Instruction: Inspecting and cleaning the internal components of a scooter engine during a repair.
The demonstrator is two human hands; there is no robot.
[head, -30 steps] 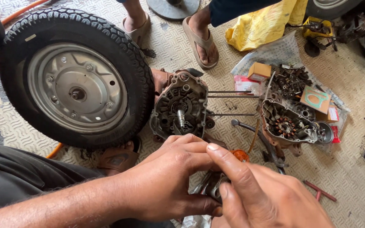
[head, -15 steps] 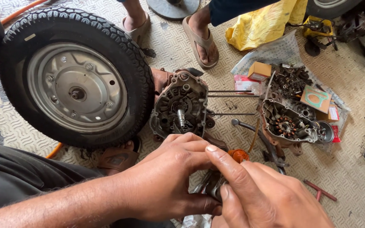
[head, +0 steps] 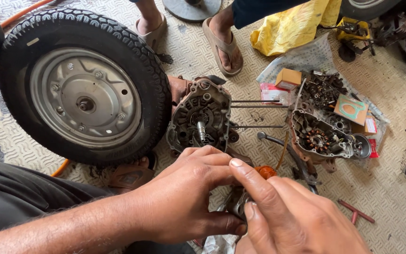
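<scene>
Grey metal part [head: 237, 203] sits pinched between both hands, left [head: 189, 197] and right [head: 290, 214] fingers closed on it.

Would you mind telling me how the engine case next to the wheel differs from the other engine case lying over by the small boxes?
The engine case by the wheel stands on edge against the tyre, with a shaft at its middle and long studs pointing right. The engine case by the boxes lies open side up, showing a ring of copper-coloured windings. The first sits on bare floor; the second rests among loose parts and small boxes. Both are grimy grey metal, stripped and apart from each other.
</scene>
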